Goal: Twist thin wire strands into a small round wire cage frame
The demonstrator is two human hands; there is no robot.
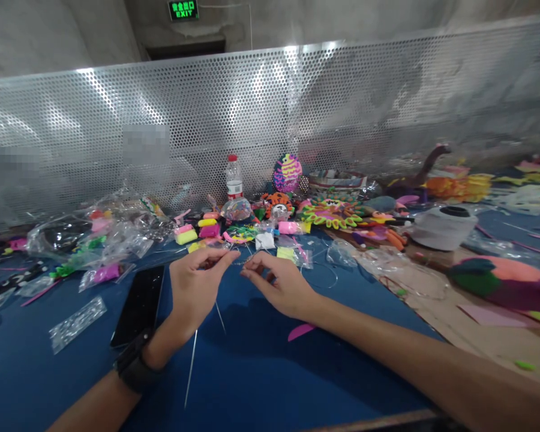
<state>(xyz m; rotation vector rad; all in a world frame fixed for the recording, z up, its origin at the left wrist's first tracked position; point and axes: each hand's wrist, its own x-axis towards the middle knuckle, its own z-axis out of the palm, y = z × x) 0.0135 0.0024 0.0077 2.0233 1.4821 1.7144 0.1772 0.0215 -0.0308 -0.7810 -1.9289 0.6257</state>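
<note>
Above the blue tabletop, my two hands face each other with their fingertips almost meeting. My left hand pinches a thin silvery wire; straight wire lengths slant down from beneath it. Thumb and fingers of my right hand are closed in a pinch at a fine wire-like strand between the hands, too small to make out fully. A magenta strip lies under my right wrist. Beside my left wrist, which wears a black watch, lies a black phone.
Clay packs, a red-capped bottle and a colourful flower-like craft piece crowd the back. Plastic bags lie at left. A white tape roll stands right, near cardboard. Behind rises a perforated metal screen.
</note>
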